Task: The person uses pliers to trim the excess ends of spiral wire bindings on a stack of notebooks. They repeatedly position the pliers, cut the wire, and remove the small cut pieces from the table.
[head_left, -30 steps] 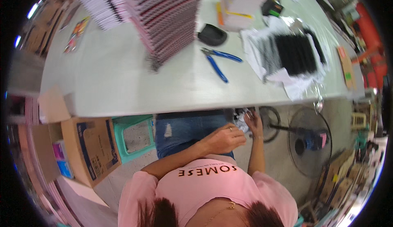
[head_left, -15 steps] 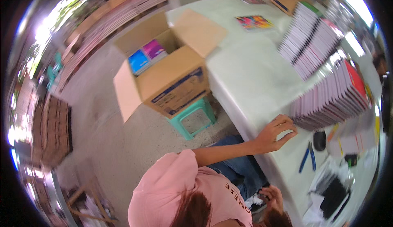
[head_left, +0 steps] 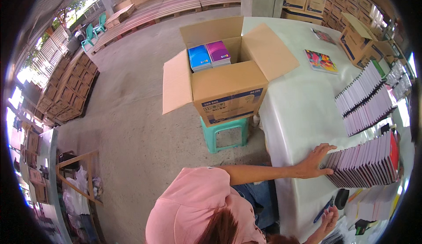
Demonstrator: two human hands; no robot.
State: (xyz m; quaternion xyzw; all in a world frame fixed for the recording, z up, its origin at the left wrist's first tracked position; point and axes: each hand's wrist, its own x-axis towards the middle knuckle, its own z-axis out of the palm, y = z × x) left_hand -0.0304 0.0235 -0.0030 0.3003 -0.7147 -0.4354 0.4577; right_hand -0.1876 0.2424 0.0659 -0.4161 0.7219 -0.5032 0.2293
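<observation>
My left hand (head_left: 314, 162) is open at the end of a long row of spiral notebooks (head_left: 362, 162). Its thumb and fingers are spread, with the thumb at the nearest notebook. Lower down, my right hand (head_left: 329, 221) is beside blue-handled pliers (head_left: 324, 211). Its fingers are loosely curled and apart, and no held thing shows in them. A black rounded object (head_left: 341, 197) lies just beyond the pliers. Left of the table, an open cardboard box (head_left: 231, 90) contains stacks of blue and purple notebooks (head_left: 210, 55).
The box rests on a green plastic stool (head_left: 225, 136) against the white table (head_left: 288, 112). Farther along stand more notebook stacks (head_left: 365, 96), a colourful booklet (head_left: 321, 62) and another carton (head_left: 356, 41). Pallets (head_left: 176, 6) line the back; stacked cartons (head_left: 68, 90) stand at left.
The view has swung, shifting the scene within it. My left hand has come up to the notebook row with fingers spread. My right hand has risen from below the table edge to the pliers.
</observation>
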